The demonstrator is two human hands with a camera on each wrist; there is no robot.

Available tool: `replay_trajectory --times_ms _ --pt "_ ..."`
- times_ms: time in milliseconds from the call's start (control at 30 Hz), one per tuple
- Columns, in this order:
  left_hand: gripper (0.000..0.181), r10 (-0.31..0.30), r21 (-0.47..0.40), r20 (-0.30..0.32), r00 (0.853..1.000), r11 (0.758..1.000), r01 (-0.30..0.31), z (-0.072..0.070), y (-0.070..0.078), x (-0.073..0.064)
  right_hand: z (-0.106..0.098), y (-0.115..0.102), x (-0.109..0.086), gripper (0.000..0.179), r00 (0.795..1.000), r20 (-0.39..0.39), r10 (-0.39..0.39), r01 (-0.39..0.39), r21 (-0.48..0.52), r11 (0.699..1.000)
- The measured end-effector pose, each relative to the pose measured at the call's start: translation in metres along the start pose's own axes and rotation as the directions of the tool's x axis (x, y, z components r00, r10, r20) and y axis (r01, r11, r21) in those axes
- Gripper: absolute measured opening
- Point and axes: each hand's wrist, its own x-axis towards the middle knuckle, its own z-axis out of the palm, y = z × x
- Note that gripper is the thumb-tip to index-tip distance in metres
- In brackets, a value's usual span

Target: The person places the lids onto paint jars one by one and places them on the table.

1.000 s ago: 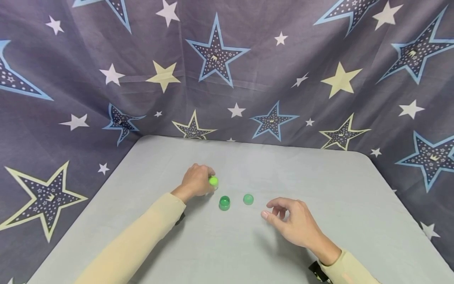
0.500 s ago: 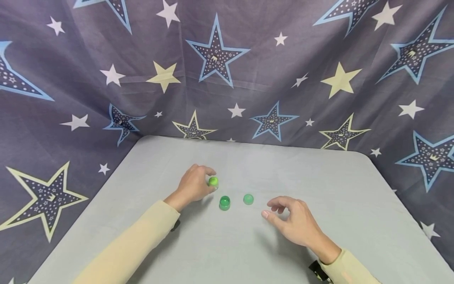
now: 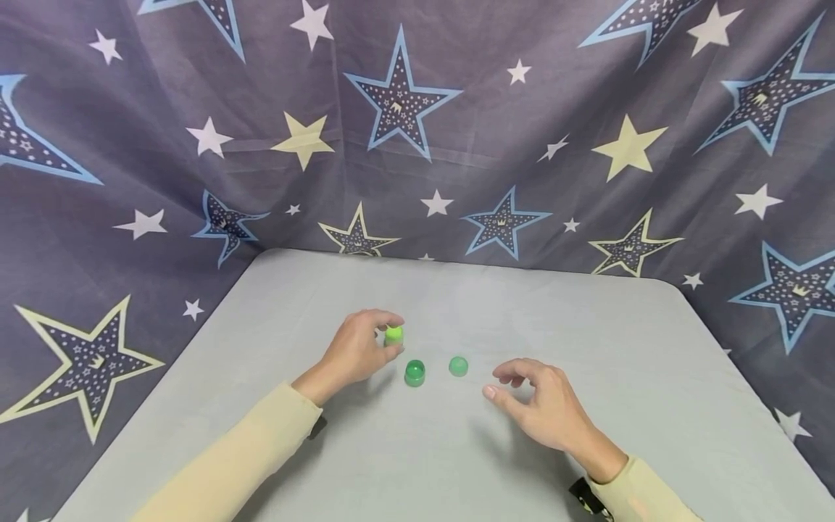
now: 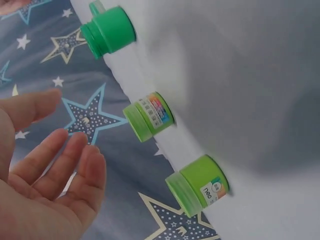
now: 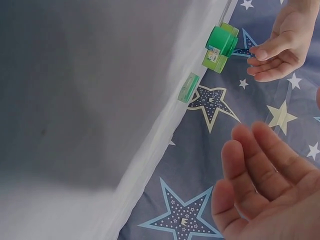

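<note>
My left hand (image 3: 359, 348) hovers with fingers parted by a small lime-green jar (image 3: 394, 336). In the left wrist view the hand (image 4: 55, 170) is apart from two labelled lime jars, a nearer one (image 4: 148, 116) and a farther one (image 4: 197, 185); my hand hides one of them in the head view. An uncapped darker green jar (image 3: 414, 373) stands in front of them. Its colour matches the round lid (image 3: 459, 366) lying flat to its right. Held above the table right of the lid, my right hand (image 3: 544, 406) has loosely bent fingers and nothing in them.
The jars stand on a pale grey table (image 3: 554, 326) with a rounded far corner. Behind and beside it hangs a dark curtain (image 3: 483, 138) printed with stars. Long sleeves (image 3: 241, 442) and wrist bands cover both forearms.
The left hand has drawn back slightly toward the body, and its fingers have spread away from the lime jar. The jars, the lid and the right hand stay practically where they were.
</note>
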Motion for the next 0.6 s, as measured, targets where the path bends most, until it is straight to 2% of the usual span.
replay_trajectory --times_ms 200,400,600 --pt "0.041 0.023 -0.104 0.006 1.0 0.994 -0.023 0.001 0.002 -0.007 0.0 0.002 0.0 0.023 1.0 -0.01 -0.011 0.011 0.012 1.0" --pt "0.053 0.038 -0.214 0.033 0.999 0.976 -0.03 0.004 0.003 -0.014 0.0 0.004 0.0 0.025 1.0 -0.019 -0.017 0.017 0.013 1.0" --pt "0.059 0.054 -0.257 0.07 0.996 0.966 -0.034 0.01 -0.001 -0.018 0.0 0.006 0.001 0.025 0.999 -0.035 -0.022 0.023 0.023 0.999"
